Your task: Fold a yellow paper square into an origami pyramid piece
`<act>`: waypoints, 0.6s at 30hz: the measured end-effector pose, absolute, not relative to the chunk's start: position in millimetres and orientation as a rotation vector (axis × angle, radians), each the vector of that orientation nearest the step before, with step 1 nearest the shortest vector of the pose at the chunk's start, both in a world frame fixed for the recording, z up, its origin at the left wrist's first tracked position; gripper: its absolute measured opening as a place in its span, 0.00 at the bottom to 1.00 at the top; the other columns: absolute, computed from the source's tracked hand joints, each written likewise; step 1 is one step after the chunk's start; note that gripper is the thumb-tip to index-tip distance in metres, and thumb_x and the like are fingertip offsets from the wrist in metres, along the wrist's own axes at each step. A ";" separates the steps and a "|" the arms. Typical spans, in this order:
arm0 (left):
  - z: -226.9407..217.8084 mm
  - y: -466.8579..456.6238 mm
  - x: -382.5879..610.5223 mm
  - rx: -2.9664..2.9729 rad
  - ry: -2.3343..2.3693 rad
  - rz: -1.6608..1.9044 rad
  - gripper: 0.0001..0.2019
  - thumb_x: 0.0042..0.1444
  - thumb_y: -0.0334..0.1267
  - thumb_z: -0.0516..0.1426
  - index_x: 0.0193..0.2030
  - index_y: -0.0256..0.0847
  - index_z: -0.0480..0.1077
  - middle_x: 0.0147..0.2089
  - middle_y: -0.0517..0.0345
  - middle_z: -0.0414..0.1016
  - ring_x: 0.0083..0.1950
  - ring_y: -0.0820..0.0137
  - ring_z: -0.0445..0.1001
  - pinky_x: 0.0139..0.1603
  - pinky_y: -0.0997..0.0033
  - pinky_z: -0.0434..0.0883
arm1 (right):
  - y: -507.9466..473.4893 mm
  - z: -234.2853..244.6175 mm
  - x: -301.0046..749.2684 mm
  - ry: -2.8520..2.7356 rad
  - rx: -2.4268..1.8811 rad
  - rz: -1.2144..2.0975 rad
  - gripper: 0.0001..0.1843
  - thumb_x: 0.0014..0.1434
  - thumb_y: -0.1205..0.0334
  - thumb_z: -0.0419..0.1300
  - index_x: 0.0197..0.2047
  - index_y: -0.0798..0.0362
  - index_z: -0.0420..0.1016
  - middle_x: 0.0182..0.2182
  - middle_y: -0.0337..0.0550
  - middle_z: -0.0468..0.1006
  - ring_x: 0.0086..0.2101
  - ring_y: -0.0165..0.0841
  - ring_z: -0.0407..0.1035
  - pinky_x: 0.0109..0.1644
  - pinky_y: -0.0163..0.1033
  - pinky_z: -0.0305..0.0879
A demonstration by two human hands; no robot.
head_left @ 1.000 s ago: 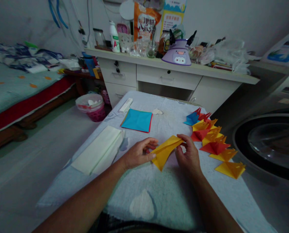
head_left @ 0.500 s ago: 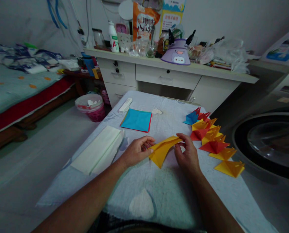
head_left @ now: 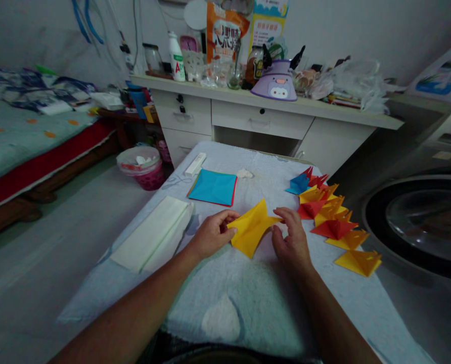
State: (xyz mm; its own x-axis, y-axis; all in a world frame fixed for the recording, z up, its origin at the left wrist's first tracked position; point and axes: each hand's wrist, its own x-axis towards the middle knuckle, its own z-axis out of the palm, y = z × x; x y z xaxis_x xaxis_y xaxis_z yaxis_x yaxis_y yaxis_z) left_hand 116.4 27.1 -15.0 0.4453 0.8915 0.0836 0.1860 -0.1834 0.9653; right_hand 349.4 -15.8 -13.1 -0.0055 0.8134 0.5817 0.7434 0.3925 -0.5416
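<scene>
A sheet of yellow origami paper (head_left: 251, 231) is held just above the cloth, opened out with creases and one point standing up at the back. My left hand (head_left: 215, 231) pinches its left corner between thumb and fingers. At the opposite side, my right hand (head_left: 291, 236) has the narrow right tip between its thumb and fingertips. To the right stand several folded paper pieces in a row, among them a yellow one (head_left: 359, 263), a red one (head_left: 335, 229) and a blue one (head_left: 298, 184). A stack of square paper, blue on top (head_left: 214, 187), lies beyond my left hand.
A pale paper packet (head_left: 151, 235) lies on the cloth-covered table (head_left: 225, 283) left of my arm. Near the back are a small white box (head_left: 195, 164) and a white scrap (head_left: 244, 173). A lined pink bin (head_left: 142, 169) stands on the floor, and a washing machine (head_left: 422, 212) at right.
The yellow paper has opened out from a flatter fold: its back point now stands up and more of its face shows. Both hands stay nearly in place.
</scene>
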 end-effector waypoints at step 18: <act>-11.3 26.3 116.1 1.563 0.901 0.929 0.23 0.54 0.30 0.54 0.58 0.41 0.66 0.50 0.52 0.73 0.48 0.68 0.73 0.48 0.70 0.69 | -14.1 -12.5 356.2 -1.681 -1.385 0.061 0.11 0.54 0.73 0.53 0.37 0.49 0.67 0.47 0.47 0.71 0.49 0.41 0.68 0.54 0.52 0.65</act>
